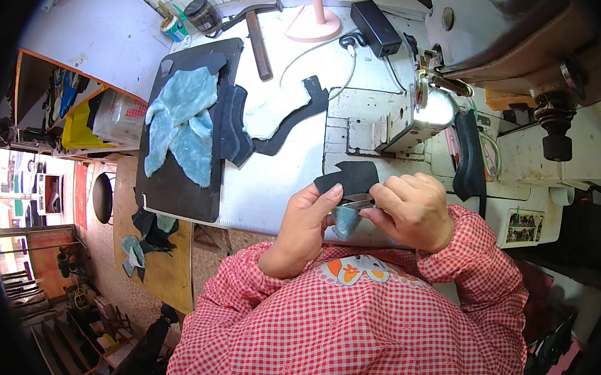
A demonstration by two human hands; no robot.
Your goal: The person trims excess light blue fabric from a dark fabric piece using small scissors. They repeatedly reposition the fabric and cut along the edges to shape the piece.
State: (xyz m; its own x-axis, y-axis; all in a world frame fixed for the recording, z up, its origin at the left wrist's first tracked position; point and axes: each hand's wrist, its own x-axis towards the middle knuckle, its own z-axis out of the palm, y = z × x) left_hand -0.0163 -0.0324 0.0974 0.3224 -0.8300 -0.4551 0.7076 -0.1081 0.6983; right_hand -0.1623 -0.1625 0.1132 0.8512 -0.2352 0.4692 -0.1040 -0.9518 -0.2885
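Hands meet at the table edge, left hand [310,219] pinching a black cut piece [348,177], right hand [412,209] gripping small scissors [359,203], sewing machine [418,105] just behind, hammer [259,35] beyond.

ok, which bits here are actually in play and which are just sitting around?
In hand:
left hand
right hand
black cut piece
small metal tool
teal fuzzy scrap

Lying about:
hammer
teal pieces on the black board
sewing machine
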